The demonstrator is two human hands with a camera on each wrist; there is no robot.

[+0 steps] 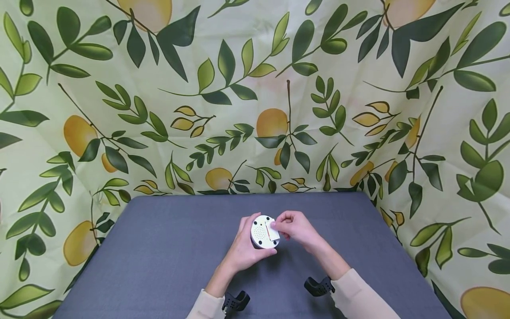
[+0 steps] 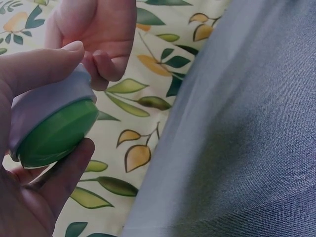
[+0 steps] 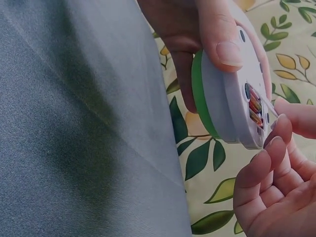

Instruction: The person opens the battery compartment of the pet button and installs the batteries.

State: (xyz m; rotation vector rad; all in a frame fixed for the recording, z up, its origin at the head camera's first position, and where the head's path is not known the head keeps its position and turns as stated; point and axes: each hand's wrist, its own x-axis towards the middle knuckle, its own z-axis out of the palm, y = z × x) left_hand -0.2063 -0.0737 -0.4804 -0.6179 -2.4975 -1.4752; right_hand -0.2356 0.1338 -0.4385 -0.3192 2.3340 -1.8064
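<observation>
A round white device shows its underside in the head view, with small dark feet and a patch of tiny holes. Its other side is a green dome, seen in the left wrist view. My left hand grips it by the rim, thumb on one side and fingers on the other. Between thumb and fingers, my right hand pinches a thin white battery cover, tilted up from the underside. Batteries show in the uncovered compartment in the right wrist view.
Below the hands spreads a table with a dark blue-grey cloth. A leaf-and-fruit patterned curtain stands behind and at both sides. Black straps with camera mounts sit at both wrists.
</observation>
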